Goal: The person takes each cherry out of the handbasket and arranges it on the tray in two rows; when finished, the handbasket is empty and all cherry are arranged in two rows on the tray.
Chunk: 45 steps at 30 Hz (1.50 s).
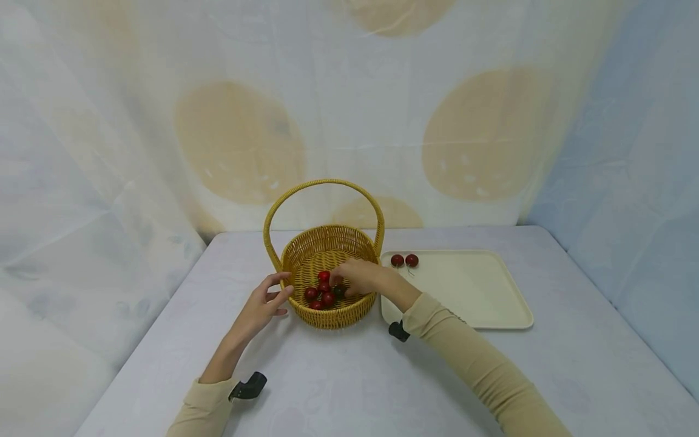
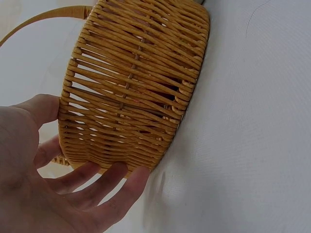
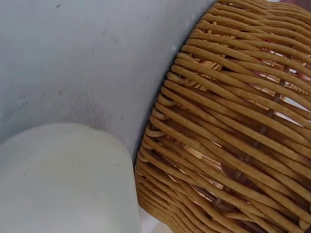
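Observation:
A yellow woven basket (image 1: pixel 327 318) with a tall arched handle holds several red cherries (image 1: pixel 328 299) at its near side. My right hand (image 1: pixel 357 276) reaches over the basket's right rim, fingers pointing down among the fruit. A dark round fruit (image 1: pixel 340 291) shows right at its fingertips; I cannot tell whether they pinch it. In the right wrist view the weave hides that hand. My left hand (image 2: pixel 73 194) touches the basket's left side, thumb at the rim and extended fingers spread along the wall.
To the right of the basket lies a cream rectangular tray (image 1: pixel 464 288), with two stemmed cherries (image 1: pixel 405 260) at its far left corner. The white-covered table (image 1: pixel 327 388) meets hanging patterned cloth (image 1: pixel 355 121) behind. Dark wrist cameras (image 1: pixel 249 386) project from both sleeves.

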Tool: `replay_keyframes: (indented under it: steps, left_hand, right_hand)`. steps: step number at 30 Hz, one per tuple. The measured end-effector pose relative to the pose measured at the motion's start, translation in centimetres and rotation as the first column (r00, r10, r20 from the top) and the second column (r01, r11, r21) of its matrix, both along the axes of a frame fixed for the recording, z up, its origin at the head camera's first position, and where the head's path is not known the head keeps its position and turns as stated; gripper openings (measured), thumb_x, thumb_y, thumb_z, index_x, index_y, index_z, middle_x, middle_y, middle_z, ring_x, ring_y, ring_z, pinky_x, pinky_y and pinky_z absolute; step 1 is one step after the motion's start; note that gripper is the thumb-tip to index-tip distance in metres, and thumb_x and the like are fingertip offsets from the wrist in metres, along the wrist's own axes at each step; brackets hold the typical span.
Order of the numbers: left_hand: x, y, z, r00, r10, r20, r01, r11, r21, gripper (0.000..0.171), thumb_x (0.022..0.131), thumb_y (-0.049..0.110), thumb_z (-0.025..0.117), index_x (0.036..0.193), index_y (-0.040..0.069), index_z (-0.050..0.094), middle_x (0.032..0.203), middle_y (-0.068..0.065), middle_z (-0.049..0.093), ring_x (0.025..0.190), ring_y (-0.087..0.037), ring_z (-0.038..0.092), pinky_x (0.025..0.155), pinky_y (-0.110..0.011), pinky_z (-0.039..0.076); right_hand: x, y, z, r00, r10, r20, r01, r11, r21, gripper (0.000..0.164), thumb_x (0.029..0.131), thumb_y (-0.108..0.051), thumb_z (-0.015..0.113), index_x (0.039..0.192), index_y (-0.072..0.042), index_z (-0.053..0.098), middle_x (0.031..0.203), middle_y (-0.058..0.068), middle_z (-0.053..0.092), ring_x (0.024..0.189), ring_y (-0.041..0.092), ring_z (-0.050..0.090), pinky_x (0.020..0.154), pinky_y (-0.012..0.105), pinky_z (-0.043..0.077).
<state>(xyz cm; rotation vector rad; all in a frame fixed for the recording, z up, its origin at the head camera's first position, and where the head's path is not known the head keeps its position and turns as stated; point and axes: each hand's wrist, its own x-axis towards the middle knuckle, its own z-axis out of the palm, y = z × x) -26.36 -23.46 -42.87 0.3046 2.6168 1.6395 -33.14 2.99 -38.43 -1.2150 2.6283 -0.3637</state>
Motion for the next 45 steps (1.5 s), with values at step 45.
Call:
replay_keyframes:
  steps: [45]
  left_hand:
    - [0.0,-0.1,0.5,1.000,-0.014,0.006,0.014,1.000,0.002,0.058,0.098,0.043,0.057,0.145,0.014,0.040,0.148,-0.018,0.038,0.127,-0.042,0.053,0.084,-0.045,0.060]
  right_hand:
    - [0.7,3.8,5.4,0.961,-0.165,-0.220,0.167,0.986,-0.010,0.031,0.093,-0.041,0.066,0.115,-0.020,0.068,0.078,-0.005,0.061,0.067,0.009,0.054,0.055,0.024,0.043]
